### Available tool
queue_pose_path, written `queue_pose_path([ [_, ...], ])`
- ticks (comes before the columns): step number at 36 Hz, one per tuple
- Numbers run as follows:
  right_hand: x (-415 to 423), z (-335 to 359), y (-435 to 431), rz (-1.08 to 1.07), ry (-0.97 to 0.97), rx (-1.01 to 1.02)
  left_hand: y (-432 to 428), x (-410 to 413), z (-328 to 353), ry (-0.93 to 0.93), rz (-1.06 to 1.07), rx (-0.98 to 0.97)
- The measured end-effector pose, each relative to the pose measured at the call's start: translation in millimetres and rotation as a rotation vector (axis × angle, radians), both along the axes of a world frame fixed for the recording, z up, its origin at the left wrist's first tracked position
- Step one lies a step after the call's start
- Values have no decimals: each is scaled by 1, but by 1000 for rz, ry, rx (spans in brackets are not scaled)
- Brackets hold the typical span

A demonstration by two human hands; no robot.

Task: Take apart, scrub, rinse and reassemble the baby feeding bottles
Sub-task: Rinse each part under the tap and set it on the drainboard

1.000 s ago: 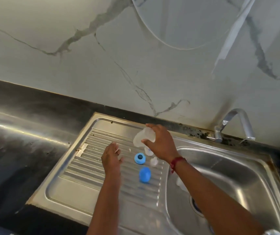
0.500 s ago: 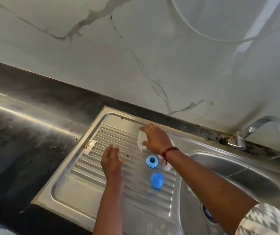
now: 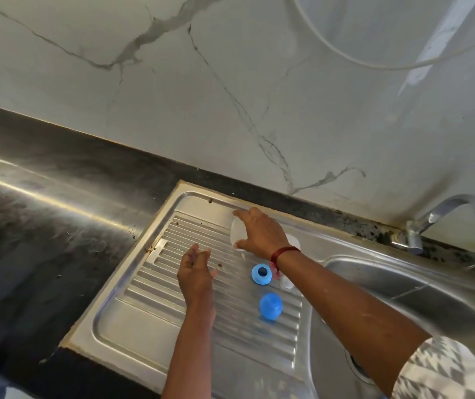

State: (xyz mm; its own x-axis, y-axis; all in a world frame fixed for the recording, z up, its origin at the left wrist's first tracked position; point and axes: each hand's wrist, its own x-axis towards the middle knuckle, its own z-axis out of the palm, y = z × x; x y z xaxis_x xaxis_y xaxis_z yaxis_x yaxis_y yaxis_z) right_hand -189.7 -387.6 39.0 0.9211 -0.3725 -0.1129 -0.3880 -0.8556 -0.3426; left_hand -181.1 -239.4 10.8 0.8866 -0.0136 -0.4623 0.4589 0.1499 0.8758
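- Right hand (image 3: 262, 234) reaches to the far side of the drainboard (image 3: 144, 298), fingers and thumb curled round a clear bottle (image 3: 235, 236), index on top, thumb below.
- Clear bottle is close to the drainboard's back rim, where the ribs end. Clear plastic shows on both sides of the hand. Can't tell if it rests on the steel or is lifted.
- Red thread band (image 3: 284, 251) on the right wrist; patterned sleeve (image 3: 446, 370) in the lower right corner.
- Left hand (image 3: 194, 272) is over the ribs mid-drainboard, fingers loosely together and slightly bent, holding nothing. It is apart from the bottle and the blue parts.
- Blue ring (image 3: 261, 274) lies flat on the ribs, hole up, just beside the right wrist, between the two forearms.
- Blue cap (image 3: 271, 306) is nearer the camera than the ring, close but not touching, near the drainboard's right edge.
- Small clear part (image 3: 286, 283) is just right of the ring, tucked against the right forearm. Blurred, shape unsure.
- Sink basin (image 3: 403, 283) is right of the drainboard; the right forearm crosses over its left lip.
- Faucet (image 3: 432, 216) is at back right, spout arcing over the basin, well apart from both hands.
- Bare ribbed steel runs from the left hand out to the raised left rim, with flat steel at the near-left corner.
- Black countertop (image 3: 43, 240) lies left of and behind the drainboard.
- Marble wall (image 3: 230, 110) rises beyond the strip of countertop behind the back rim; a hose (image 3: 394, 67) loops across it high up.
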Motion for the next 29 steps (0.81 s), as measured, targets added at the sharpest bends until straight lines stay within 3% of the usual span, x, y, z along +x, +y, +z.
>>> queue_pose_path([
  [11,-50,35,-15,-155,-192,97,-11,-10,32,-152,-78,28],
  [18,-141,36,-30,-322,-352,191,-37,-63,54,-166,-405,-127],
  [24,-220,4,-43,-449,-270,226,-63,-129,38,-99,-723,-164],
  [29,-274,-30,-52,-569,-173,280,-84,-166,23,-16,-819,-66],
])
